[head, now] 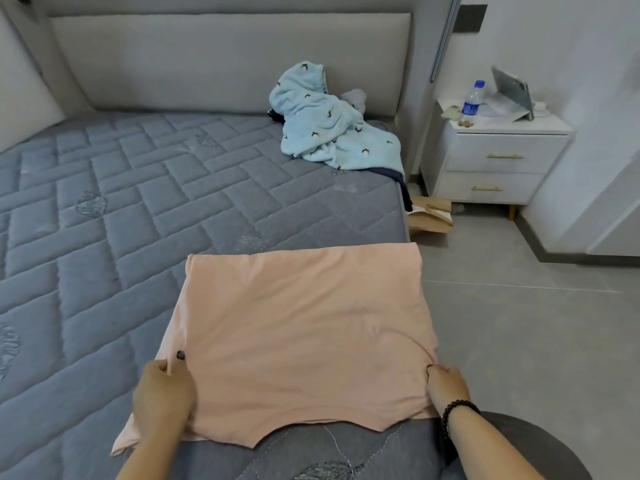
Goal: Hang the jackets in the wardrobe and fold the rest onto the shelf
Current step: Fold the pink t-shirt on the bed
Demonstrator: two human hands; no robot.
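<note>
Pink shirt (298,327) lies flat on the bed (121,209). Left hand (162,398) and right hand (446,386) each pinch a side of the shirt. Fold both sides evenly, keeping edges straight.

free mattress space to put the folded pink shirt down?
Bare mattress to the left of the pink shirt and on up to the headboard. Another strip lies between the shirt and the blue robe. The far right corner is crowded by the robe. Left hand and right hand grip the shirt's near edge.
</note>
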